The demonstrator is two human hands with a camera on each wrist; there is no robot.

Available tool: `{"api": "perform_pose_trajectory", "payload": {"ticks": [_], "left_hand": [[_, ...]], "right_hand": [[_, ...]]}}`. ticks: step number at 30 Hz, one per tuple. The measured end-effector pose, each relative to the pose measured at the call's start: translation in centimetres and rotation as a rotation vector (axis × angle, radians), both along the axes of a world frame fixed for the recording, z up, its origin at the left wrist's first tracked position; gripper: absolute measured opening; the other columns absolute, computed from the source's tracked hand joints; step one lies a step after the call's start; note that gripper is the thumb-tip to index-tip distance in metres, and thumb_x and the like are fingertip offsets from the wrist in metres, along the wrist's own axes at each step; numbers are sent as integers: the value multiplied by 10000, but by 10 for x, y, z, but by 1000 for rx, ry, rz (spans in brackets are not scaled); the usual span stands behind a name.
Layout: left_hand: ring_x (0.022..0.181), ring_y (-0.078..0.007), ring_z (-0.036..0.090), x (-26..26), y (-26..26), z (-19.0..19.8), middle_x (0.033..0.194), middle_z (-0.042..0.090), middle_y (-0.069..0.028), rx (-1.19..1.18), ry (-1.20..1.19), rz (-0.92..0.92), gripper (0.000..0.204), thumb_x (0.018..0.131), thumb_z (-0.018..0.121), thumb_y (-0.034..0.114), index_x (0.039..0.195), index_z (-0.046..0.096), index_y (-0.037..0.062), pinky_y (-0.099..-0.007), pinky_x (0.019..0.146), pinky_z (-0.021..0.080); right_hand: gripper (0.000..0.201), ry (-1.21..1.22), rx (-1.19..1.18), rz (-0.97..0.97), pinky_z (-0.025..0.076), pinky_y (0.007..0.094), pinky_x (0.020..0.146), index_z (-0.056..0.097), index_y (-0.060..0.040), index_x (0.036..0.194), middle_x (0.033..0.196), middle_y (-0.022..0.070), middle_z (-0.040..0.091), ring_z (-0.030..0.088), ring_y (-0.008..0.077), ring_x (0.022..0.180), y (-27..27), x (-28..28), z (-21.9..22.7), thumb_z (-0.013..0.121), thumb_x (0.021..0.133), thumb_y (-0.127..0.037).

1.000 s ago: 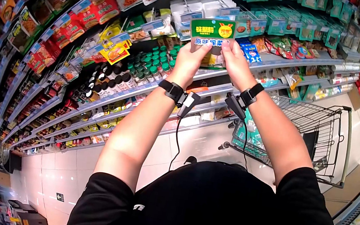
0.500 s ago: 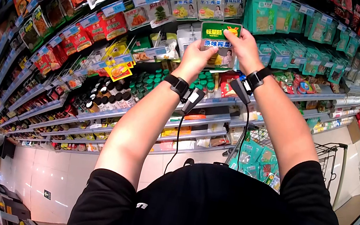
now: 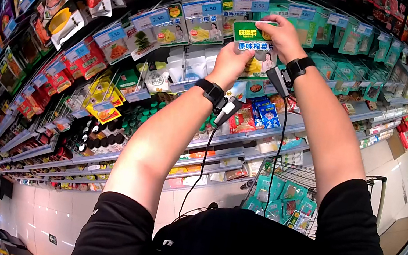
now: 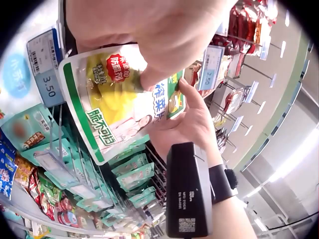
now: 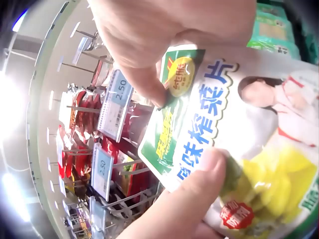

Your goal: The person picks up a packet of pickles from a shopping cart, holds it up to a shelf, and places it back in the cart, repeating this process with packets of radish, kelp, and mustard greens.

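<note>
A flat food packet with a green top and yellow slices pictured on it (image 3: 256, 55) is held up before the shelf by both hands. The left hand (image 3: 231, 64) pinches its left side, thumb on the front. At the green top edge, the right hand (image 3: 283, 38) grips with its thumb over the front. Seen from the left wrist, the packet (image 4: 112, 99) lies between the left hand (image 4: 154, 30) above and the right hand (image 4: 192, 122) at its far end. In the right wrist view the packet's printed front (image 5: 249, 134) faces the camera.
Hanging packets (image 3: 206, 30) with price tags (image 3: 201, 8) line the shelf behind the hands. Teal packets (image 3: 350, 40) hang to the right. A wire cart (image 3: 313, 223) holding several teal packets (image 3: 293, 191) stands below, near the right arm. Bottles fill a lower shelf.
Both hands have moved the packet slightly up and to the right. The right hand has shifted to its top edge. The view has moved, showing more of the cart's contents.
</note>
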State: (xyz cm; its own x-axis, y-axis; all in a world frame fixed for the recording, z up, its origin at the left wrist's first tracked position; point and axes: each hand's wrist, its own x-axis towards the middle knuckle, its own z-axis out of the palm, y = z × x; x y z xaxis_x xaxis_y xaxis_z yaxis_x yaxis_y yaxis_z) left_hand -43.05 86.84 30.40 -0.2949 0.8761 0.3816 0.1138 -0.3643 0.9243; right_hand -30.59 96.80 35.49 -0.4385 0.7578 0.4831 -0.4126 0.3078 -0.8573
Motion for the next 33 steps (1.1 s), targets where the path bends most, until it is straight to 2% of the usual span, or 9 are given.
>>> {"api": "perform_pose_trajectory", "payload": {"ticks": [4,5,6,10,14,18,21,25,33], "left_hand": [[794,-112,587,-7,11,10,920,642,-54,90,68,67,222,863,642,131,1029,574,-1,-266,703,480],[835,-157,618,-11,14,13,960,658,-110,138,104,83,259,845,642,116,1055,577,-21,-301,730,485],[838,-162,618,-15,18,15,961,660,-113,141,104,98,258,847,641,130,1049,584,-21,-306,737,483],[839,-175,620,-22,24,21,952,667,-123,92,160,151,259,851,641,166,1025,602,-22,-314,748,474],[821,-167,614,-26,22,26,939,667,-111,126,189,180,259,856,638,175,1022,606,-21,-306,750,473],[839,-126,593,-33,27,26,974,644,-96,104,186,127,268,870,639,175,1031,577,-31,-271,734,480],[840,-126,591,-35,27,29,984,646,-102,44,284,178,293,877,630,171,1071,554,-35,-272,746,479],[833,-120,585,-32,27,32,964,649,-91,87,241,153,272,885,623,173,1049,566,-37,-272,750,473],[827,-116,572,-37,34,29,983,633,-70,171,112,103,255,911,590,179,1078,552,-10,-271,739,465]], "right_hand": [[221,14,53,-40,504,257,721,615,7,989,930,63,640,618,133,816,7,-7,15,689,802,-85],[226,40,78,-57,503,253,723,614,8,1007,933,63,644,618,129,818,8,-10,17,680,807,-76],[215,152,53,-28,500,246,728,611,9,1014,929,59,652,619,118,814,8,-14,16,663,815,-54],[233,253,41,-7,484,238,694,610,31,1030,913,71,652,608,115,803,15,-24,11,652,810,-32],[178,224,88,-50,473,218,701,627,10,976,888,30,648,594,87,769,20,-32,14,599,802,28],[259,280,87,-70,472,217,687,634,30,1001,890,52,652,595,98,766,24,-39,15,554,760,78],[271,279,120,-70,475,214,689,629,28,1015,905,50,650,595,97,773,25,-40,16,552,761,81],[282,291,100,-90,479,210,685,622,12,1031,917,34,646,595,88,789,26,-41,17,553,765,74],[264,313,297,-222,490,249,761,606,-30,994,910,34,648,605,114,853,25,-55,19,613,761,94]]}}
